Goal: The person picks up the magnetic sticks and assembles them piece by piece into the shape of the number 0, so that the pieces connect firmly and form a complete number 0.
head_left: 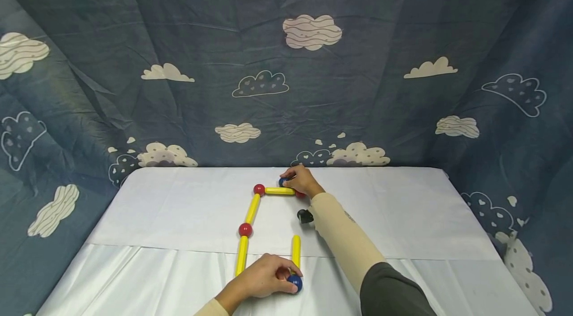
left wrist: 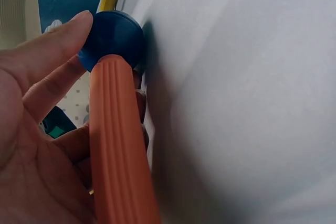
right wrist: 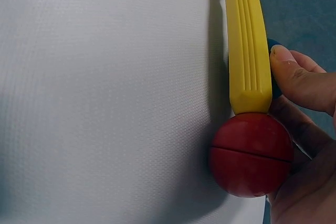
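Near the front, my left hand pinches a blue ball between thumb and fingers. A yellow building stick runs away from that ball, and an orange stick joins it in the left wrist view. At the far side, my right hand pinches another blue ball, just behind a flat-lying yellow stick. That stick ends in a red ball under the right hand, partly covered in the head view. Its other end meets a red corner ball.
From the corner, a yellow stick leads to a red ball, then another yellow stick runs behind the left hand. A small black device sits by the right wrist. Cloud-patterned cloth hangs behind the white table.
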A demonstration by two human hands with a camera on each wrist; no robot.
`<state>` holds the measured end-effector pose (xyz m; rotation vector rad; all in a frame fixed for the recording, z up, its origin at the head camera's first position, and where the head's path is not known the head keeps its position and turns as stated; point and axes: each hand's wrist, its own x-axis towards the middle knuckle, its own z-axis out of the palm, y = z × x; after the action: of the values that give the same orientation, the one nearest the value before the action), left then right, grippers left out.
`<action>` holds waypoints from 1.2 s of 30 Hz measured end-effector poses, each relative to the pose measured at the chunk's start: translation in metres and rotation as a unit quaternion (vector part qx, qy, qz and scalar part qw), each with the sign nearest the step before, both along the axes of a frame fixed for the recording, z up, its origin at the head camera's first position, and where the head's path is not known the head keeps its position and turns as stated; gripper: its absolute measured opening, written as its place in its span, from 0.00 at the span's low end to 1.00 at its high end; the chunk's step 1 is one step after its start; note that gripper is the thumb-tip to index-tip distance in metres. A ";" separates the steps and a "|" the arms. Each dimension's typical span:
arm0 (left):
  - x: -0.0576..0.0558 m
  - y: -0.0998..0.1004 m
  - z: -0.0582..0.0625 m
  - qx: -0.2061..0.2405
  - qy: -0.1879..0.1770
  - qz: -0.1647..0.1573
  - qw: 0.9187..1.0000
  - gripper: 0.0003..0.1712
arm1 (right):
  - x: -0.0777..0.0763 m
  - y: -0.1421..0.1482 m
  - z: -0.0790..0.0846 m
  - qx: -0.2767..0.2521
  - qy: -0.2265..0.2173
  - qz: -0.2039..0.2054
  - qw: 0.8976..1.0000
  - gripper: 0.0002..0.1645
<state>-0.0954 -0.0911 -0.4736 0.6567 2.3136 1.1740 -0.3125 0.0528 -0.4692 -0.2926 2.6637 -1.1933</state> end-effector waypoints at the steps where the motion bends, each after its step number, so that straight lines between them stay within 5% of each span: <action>1: 0.000 0.000 0.000 0.000 -0.003 -0.001 1.000 0.11 | 0.000 0.000 0.000 -0.001 0.002 0.001 1.000 0.16; 19: -0.001 0.005 0.003 -0.012 -0.036 0.007 0.999 0.10 | 0.005 0.005 -0.001 0.011 0.001 0.000 1.000 0.15; 26: -0.003 0.003 0.003 -0.002 -0.037 0.009 0.999 0.10 | 0.010 0.009 0.005 -0.027 0.052 0.037 0.998 0.13; 36: -0.002 0.004 0.003 -0.003 -0.033 0.009 0.999 0.11 | 0.031 0.020 0.017 -0.076 0.054 0.018 0.996 0.16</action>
<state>-0.0977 -0.0869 -0.4704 0.5883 2.2716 1.1778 -0.2817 0.0724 -0.4518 -0.4397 2.6488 -1.4086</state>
